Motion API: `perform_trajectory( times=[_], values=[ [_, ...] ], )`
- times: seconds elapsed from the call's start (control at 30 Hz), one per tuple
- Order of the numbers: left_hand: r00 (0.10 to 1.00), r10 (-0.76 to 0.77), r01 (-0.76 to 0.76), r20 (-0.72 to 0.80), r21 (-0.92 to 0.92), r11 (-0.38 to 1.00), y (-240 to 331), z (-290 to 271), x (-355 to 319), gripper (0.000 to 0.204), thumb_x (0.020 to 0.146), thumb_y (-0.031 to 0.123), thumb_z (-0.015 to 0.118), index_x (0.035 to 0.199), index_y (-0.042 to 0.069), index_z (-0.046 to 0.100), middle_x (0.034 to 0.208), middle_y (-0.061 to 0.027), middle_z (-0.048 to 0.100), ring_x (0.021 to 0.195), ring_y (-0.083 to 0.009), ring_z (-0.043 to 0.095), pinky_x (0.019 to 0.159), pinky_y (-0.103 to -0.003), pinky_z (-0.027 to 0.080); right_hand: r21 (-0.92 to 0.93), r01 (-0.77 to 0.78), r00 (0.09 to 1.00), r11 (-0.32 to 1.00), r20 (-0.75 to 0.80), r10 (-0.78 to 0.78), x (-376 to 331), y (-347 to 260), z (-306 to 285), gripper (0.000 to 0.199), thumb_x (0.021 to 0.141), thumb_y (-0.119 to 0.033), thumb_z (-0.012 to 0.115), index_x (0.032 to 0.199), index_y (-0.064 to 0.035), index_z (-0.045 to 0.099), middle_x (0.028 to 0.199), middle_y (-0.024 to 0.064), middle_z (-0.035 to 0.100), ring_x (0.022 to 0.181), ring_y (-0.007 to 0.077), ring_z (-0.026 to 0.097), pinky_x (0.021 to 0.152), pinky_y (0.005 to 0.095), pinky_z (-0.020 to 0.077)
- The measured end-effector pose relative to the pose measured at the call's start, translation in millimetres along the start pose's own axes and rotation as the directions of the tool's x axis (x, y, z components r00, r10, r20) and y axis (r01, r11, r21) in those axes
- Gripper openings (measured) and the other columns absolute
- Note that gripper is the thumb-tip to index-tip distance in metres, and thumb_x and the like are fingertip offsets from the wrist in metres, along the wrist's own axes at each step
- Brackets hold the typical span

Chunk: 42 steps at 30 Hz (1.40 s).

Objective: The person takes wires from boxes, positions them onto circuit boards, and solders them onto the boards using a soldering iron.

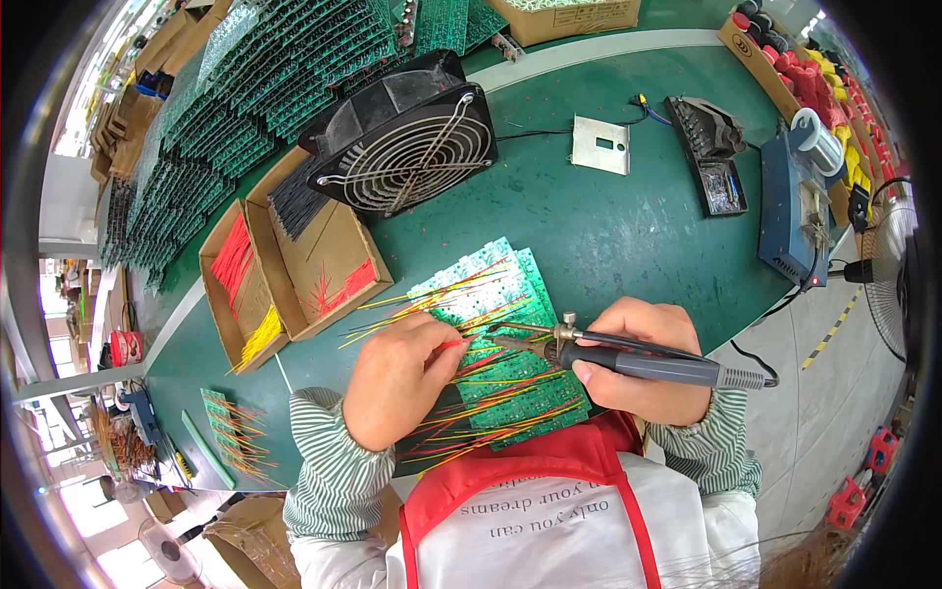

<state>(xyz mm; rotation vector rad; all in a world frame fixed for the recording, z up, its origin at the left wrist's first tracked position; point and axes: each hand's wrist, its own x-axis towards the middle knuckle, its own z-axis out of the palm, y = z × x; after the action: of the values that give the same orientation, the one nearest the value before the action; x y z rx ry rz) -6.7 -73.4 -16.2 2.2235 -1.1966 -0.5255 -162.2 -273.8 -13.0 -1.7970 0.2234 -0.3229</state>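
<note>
Red cloth apron (pixel 481 459) near green circuit-board panel (pixel 535 299)

Beyond: brown cardboard tray (pixel 339 240), black caged fan (pixel 407 157), blue metal box (pixel 785 211). Left hand (pixel 397 378) pinches thin red wire (pixel 452 345); right hand (pixel 648 395) clasps grey soldering iron (pixel 667 367), tip over the panel, which bristles yellow and red.

Seen from a worker's head, the left of two side-by-side fisheye cameras looks steeply down on a circuit board panel (pixel 525 294), close below near mid-view. The wearer's apron (pixel 579 530) lies on the panel's near side, the bench (pixel 648 226) stretches beyond it, and floor (pixel 775 422) curves in at its right.
</note>
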Motion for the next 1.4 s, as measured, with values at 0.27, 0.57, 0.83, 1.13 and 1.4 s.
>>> perform_trajectory(
  times=[0.27, 0.57, 0.83, 1.13, 1.4],
  values=[
    [0.994, -0.009, 0.005, 0.104, 0.039, 0.999, -2, -6, 7, 0.011, 0.078, 0.01, 0.067, 0.081, 0.0, 0.064, 0.072, -0.0111, 0.058, 0.062, -0.0239, 0.057, 0.057, -0.034, 0.045, -0.011, 0.019, 1.0, 1.0, 0.0, -0.019, 1, 2, 4, 0.016, 0.07, -0.006, 0.071, 0.078, -0.0023, 0.057, 0.062, 0.0037, 0.061, 0.052, 0.0089, 0.057, 0.048, 0.0243, 0.0441],
    [0.985, 0.0, -0.014, 0.175, 0.08, 0.997, -2, -10, 13, 0.012, 0.077, 0.011, 0.068, 0.077, 0.001, 0.063, 0.071, -0.0114, 0.058, 0.063, -0.0265, 0.057, 0.058, -0.036, 0.045, -0.024, -0.001, 1.0, 1.0, 0.011, 0.001, 1, 1, 3, 0.016, 0.07, -0.006, 0.071, 0.078, -0.0025, 0.058, 0.061, 0.0038, 0.06, 0.051, 0.0083, 0.056, 0.048, 0.0242, 0.0436],
    [0.988, 0.019, -0.034, 0.155, 0.096, 0.995, -3, -11, 12, 0.011, 0.078, 0.011, 0.068, 0.078, 0.001, 0.064, 0.072, -0.0119, 0.059, 0.064, -0.0262, 0.058, 0.058, -0.035, 0.046, -0.032, -0.041, 0.998, 0.999, -0.054, 0.04, -3, -5, -11, 0.014, 0.071, -0.007, 0.071, 0.078, -0.0014, 0.06, 0.062, 0.0037, 0.061, 0.054, 0.0071, 0.057, 0.049, 0.0233, 0.0436],
    [0.929, -0.369, 0.364, -0.017, -0.12, 0.924, -47, -57, -32, 0.013, 0.085, 0.012, 0.063, 0.089, 0.0, 0.065, 0.073, -0.008, 0.063, 0.062, -0.0176, 0.059, 0.057, -0.027, 0.047, 0.0, -0.066, 0.991, 0.998, -0.12, 0.066, -15, -7, -25, 0.015, 0.072, -0.008, 0.071, 0.08, -0.0003, 0.061, 0.066, 0.0051, 0.063, 0.057, 0.0079, 0.057, 0.053, 0.0232, 0.045],
    [0.801, -0.568, 0.59, 0.19, -0.414, 0.693, -114, -30, -64, 0.02, 0.093, 0.015, 0.057, 0.099, -0.003, 0.063, 0.073, -0.0009, 0.059, 0.059, -0.0069, 0.056, 0.052, -0.022, 0.046, 0.023, -0.067, 0.991, 0.997, -0.113, 0.07, -20, -5, -28, 0.016, 0.072, -0.01, 0.07, 0.081, -0.0005, 0.061, 0.067, 0.0046, 0.062, 0.059, 0.0079, 0.057, 0.054, 0.0234, 0.0452]
  ],
)
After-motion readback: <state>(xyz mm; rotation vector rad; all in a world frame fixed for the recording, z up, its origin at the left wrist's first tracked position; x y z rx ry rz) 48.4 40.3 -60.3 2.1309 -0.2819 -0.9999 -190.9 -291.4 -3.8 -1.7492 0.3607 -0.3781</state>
